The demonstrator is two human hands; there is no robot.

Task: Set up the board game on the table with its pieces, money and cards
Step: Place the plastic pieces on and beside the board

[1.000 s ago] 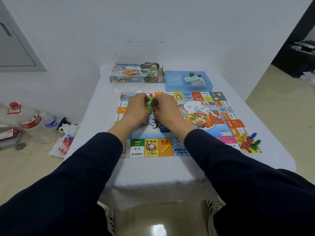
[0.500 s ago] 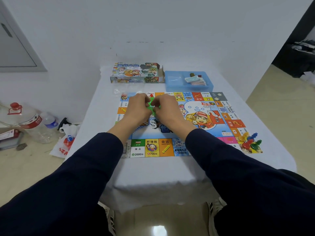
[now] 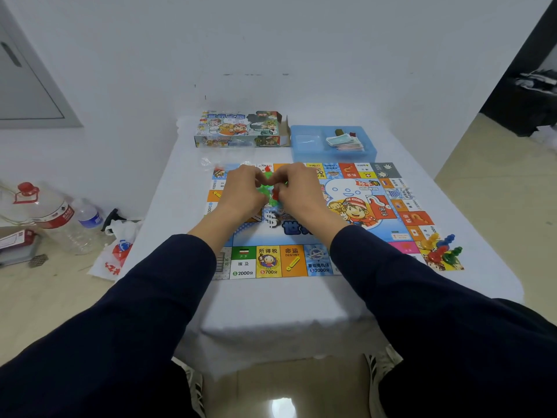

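Observation:
The colourful game board (image 3: 358,224) lies flat on the white table (image 3: 271,303). Above its far left part my left hand (image 3: 244,191) and my right hand (image 3: 298,191) are close together, both pinching a small clear bag of green and red plastic pieces (image 3: 267,188); most of it is hidden by my fingers. Several coloured pawns (image 3: 441,247) lie in a heap on the board's near right corner. A blue tray (image 3: 307,141) behind the board holds a stack of cards and money (image 3: 345,142).
The open game box (image 3: 241,129) stands at the back of the table, left of the blue tray. A crumpled clear wrapper (image 3: 208,162) lies by the board's far left corner. On the floor to the left are water bottles (image 3: 54,215) and a plastic bag (image 3: 114,254).
My hands have stayed together over the board, shifting only slightly while working the small bag; a little more red now shows between my fingers.

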